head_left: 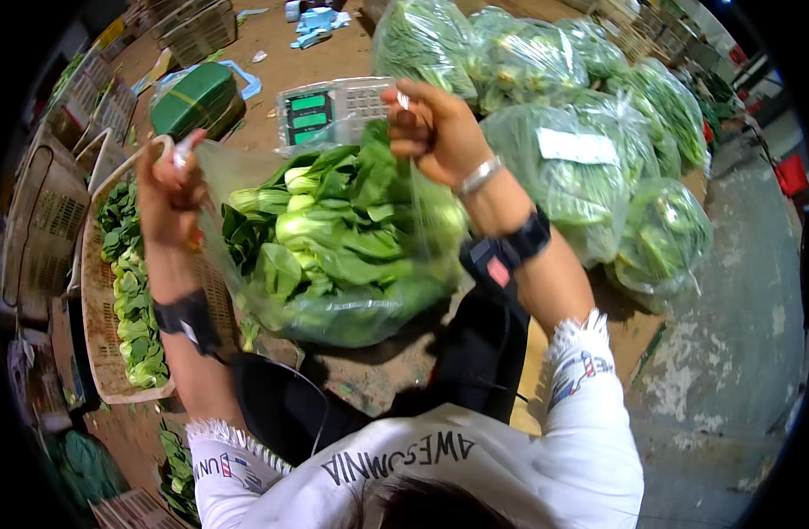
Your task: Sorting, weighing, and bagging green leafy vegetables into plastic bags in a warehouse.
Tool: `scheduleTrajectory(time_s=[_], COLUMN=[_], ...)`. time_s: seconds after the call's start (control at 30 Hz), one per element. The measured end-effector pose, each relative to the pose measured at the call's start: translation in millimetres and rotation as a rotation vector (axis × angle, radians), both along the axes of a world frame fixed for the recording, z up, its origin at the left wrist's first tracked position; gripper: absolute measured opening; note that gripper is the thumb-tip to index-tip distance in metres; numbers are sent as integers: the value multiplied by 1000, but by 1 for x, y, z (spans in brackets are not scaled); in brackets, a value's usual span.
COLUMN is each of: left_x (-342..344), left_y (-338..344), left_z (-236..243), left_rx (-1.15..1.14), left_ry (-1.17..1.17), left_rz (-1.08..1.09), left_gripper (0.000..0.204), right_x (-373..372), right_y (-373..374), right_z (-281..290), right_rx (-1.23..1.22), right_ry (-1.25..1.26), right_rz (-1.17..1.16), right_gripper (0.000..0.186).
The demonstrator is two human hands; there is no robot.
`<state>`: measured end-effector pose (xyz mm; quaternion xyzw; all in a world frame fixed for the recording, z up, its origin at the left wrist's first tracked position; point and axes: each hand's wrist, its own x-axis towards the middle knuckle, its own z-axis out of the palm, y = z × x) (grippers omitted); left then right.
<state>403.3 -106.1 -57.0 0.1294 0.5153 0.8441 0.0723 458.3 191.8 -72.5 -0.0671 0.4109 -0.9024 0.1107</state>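
Note:
Between my arms hangs a clear plastic bag (334, 322) full of bok choy (321, 220), white-green stems and dark leaves showing through its wide mouth. My left hand (169, 196) is closed on the bag's left rim, raised beside the crate. Higher up on the other side, my right hand (433, 130) grips the right rim with bent fingers. Something pale wraps a fingertip on each hand. Just behind the bag stands a weighing scale's panel (332, 110) with green displays and keys, partly covered by the bag and my right hand.
A tan crate (94, 291) of bok choy stands at my left, with more crates (43, 220) beyond. Several filled bags of greens (554, 167) crowd the right side. A green bundle (197, 101) and blue scraps (316, 26) lie further off. Grey floor (731, 353) runs along the right.

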Motion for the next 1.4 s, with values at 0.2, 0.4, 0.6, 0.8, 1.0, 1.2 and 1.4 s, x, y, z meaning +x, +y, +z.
scheduleTrajectory(time_s=[0.2,0.4,0.6,0.8,1.0,1.2,1.4], left_x=[25,48,88,55,83,92,102], left_y=[0,-21,62,227,165,149,171], left_z=[-30,-11,14,-80,-145,-187,-225], left_rx=[-54,-429,-929,-653,-1412,-964,-1050], left_ry=[29,81,1017,1191,958,777,1004], left_rz=[-185,-29,577,-53,-205,-339,71], left_gripper=[62,45,12,35,92,95,90], right_x=[28,44,68,70,64,64,33], right_y=[3,22,41,58,39,45,43], right_z=[21,17,27,25,21,8,-11], right_rx=[167,61,61,16,-75,33,71], right_ry=[-21,31,5,13,-3,133,16], right_rz=[72,25,-10,-3,68,14,374], right_gripper=[19,41,51,57,68,81,61])
